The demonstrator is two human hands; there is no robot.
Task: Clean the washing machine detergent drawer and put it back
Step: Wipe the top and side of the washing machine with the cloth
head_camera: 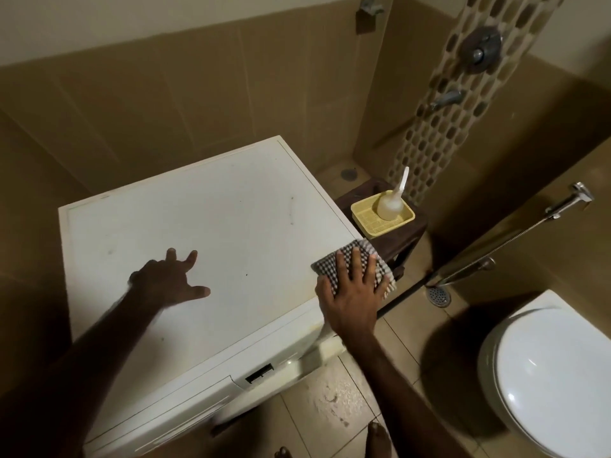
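A white washing machine fills the middle of a tan-tiled bathroom, seen from above by the person standing at its front. The detergent drawer sits closed in the machine's front panel at the lower left, flush with the fascia, beside a small dark display. To the right, a white toilet with its lid down occupies the corner, near a round floor drain and a metal hand sprayer on a hose along the wall. Behind the machine's right edge, a dark wooden stool carries a yellow tray holding a pale plastic bottle with a long tilted nozzle. The person's left hand is over the bare lid with fingers spread apart and straight, gripping nothing; whether it touches the surface cannot be told. The right hand lies flat, fingers straight and slightly apart, pressing on a black-and-white checked cloth at the lid's right edge, part of the cloth overhanging the side. Bare toes show on the floor tiles below.
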